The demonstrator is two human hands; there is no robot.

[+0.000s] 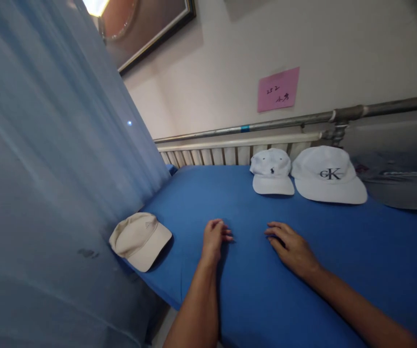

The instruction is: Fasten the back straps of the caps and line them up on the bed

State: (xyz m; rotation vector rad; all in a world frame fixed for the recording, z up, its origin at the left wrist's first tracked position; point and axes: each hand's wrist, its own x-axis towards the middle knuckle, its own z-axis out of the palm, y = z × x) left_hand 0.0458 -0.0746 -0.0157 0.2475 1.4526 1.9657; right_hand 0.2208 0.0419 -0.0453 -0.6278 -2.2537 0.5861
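My left hand rests on the blue bed sheet, fingers loosely curled, holding nothing. My right hand lies flat on the sheet a short way to its right, fingers stretched out and empty. A beige cap sits at the bed's left edge, to the left of my left hand. Two white caps stand farther back near the headboard: a small one with a dark logo and a larger one with dark letters.
A pale blue curtain hangs along the left side of the bed. A slatted headboard and a metal rail run along the wall, with a pink note above. Grey bedding lies at the right.
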